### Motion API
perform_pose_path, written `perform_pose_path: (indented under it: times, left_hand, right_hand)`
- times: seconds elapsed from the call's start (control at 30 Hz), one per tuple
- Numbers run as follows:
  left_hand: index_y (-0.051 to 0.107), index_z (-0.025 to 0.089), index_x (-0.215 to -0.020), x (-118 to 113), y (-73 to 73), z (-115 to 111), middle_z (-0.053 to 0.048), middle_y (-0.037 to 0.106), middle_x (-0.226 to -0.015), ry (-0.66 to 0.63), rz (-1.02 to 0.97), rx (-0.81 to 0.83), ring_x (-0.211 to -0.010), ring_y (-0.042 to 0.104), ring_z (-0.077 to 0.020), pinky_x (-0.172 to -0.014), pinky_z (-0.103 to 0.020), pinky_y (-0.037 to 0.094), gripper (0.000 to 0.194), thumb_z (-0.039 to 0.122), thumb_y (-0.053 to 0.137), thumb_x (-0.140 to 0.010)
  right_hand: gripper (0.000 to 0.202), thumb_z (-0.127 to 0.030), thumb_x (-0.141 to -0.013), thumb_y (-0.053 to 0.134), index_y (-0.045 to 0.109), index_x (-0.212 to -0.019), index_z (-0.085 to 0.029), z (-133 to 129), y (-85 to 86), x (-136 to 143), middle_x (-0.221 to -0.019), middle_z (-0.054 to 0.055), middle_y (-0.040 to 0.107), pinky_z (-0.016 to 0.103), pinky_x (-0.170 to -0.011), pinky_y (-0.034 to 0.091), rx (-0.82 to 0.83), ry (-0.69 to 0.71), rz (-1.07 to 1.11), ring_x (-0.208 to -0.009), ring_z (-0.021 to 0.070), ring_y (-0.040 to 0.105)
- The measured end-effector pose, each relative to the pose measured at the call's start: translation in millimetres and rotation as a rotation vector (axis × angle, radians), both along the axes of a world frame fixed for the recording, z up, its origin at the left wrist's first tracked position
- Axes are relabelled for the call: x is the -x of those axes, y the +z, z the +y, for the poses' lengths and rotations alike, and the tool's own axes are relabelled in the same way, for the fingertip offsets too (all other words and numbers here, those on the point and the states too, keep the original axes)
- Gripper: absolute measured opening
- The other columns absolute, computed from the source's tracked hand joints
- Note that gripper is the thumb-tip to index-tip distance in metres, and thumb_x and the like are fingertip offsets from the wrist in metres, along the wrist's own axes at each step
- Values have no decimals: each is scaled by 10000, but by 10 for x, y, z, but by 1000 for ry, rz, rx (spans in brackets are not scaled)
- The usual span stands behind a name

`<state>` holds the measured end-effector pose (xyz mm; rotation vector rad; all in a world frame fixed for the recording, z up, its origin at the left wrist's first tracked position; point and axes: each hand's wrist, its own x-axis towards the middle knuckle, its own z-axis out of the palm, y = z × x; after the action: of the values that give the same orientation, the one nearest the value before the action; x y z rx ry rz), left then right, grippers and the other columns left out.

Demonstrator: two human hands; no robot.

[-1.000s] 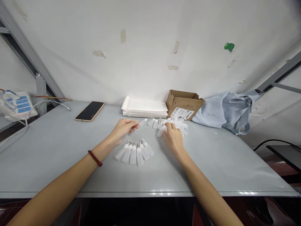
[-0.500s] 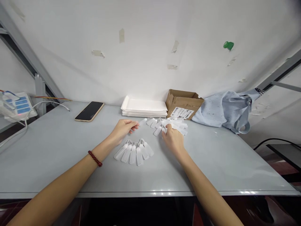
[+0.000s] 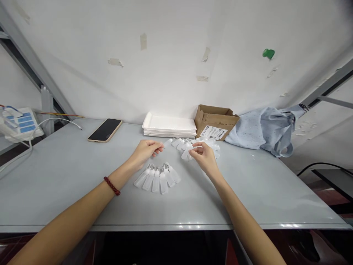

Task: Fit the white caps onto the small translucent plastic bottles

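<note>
My left hand (image 3: 147, 151) is closed in a pinch on the thin end of a small translucent white plastic tag (image 3: 168, 142), which points away to the right. My right hand (image 3: 203, 156) pinches at another white tag (image 3: 187, 151) in front of a loose pile of such tags (image 3: 213, 144); its fingertips partly cover the grip. Nearer the table edge, several looped tags (image 3: 156, 181) lie fanned out below my left hand.
Behind the tags rest a stack of white padded envelopes (image 3: 171, 123) and an open cardboard box (image 3: 216, 123). A light blue cloth bag (image 3: 261, 127) lies at the right. A phone (image 3: 105, 130) and a white cable (image 3: 60, 119) are at the left on the grey table (image 3: 74, 173).
My right hand has drawn back slightly and lifted from the pile, its fingers now pinching beside a tag. The left hand has stayed almost still with its tag.
</note>
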<state>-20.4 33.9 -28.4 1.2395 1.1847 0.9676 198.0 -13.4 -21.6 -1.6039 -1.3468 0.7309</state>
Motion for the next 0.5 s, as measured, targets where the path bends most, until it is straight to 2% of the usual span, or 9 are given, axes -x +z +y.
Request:
perform_pose_path:
  times: [0.17,0.3,0.5]
  left_hand:
    - [698,140,-708,-6,15,-14,-61,655,-734,-22,26,-16,-696,534,-140,-583,-248,389,249,387,667,-706]
    - [690,138,-725,-18,27,-33,-57,646,-738,-71,34,-46,-690,528,-138,-575,-248,391,257,393,666,-710]
    - [687,150,-955,-39,52,-75,-39,644,-790,-168,17,-77,-665,521,-122,-574,-250,403,326,396,648,-744]
  right_hand:
    - [287,-309,-635,612,558,-874,-157,-9,62,24,-564,-41,553,237,-480,321,76,110,326,-466,85,394]
    - [238,-283,-661,577,586,-859,-150,-28,61,47,-661,31,642,249,-520,342,126,228,455,-564,120,487]
    - [211,-257,-657,547,608,-829,-151,-70,56,110,-641,46,652,247,-527,348,186,351,572,-576,130,504]
